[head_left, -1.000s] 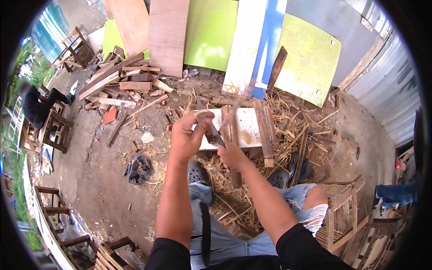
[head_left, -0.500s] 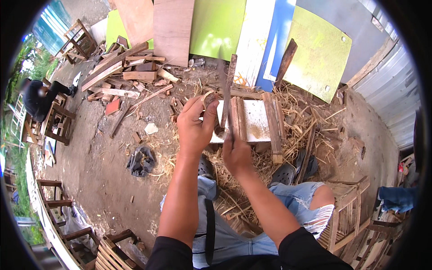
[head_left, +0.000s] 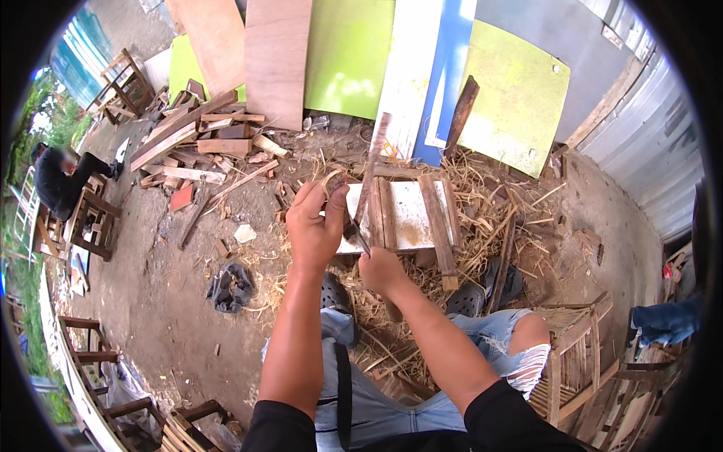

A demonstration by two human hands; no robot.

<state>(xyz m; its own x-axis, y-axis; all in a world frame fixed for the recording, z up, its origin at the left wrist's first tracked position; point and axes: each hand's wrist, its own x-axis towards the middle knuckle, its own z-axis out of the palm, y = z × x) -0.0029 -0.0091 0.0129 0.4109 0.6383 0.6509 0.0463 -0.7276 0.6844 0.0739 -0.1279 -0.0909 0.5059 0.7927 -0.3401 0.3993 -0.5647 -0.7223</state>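
A curved wood piece [head_left: 332,181] is showing above the thumb of the left hand [head_left: 312,230], near the middle of the frame. That hand is curling firmly around it, thumb pressing against fingers. The right hand [head_left: 382,273] is closing fully around a knife [head_left: 361,239], its dark blade slanting up toward the left thumb. A blurred stick [head_left: 371,166] is rising between the hands; its lower end is partly hidden, so how it is being held I cannot tell.

For good control, the left thumb should be staying behind the cutting edge, the strokes short and the right wrist steady, pointing away from the knees.

Just beyond the hands, the white desk [head_left: 413,220] is carrying loose brown slats [head_left: 439,237], whose near ends are jutting past its front edge at centre right. Shavings [head_left: 486,218] are crowding its right side, and a slatted chair [head_left: 576,354] is limiting elbow room at lower right. Brown ground [head_left: 177,324] is offering wider room at lower left, with a black bag [head_left: 230,288] lying on it.
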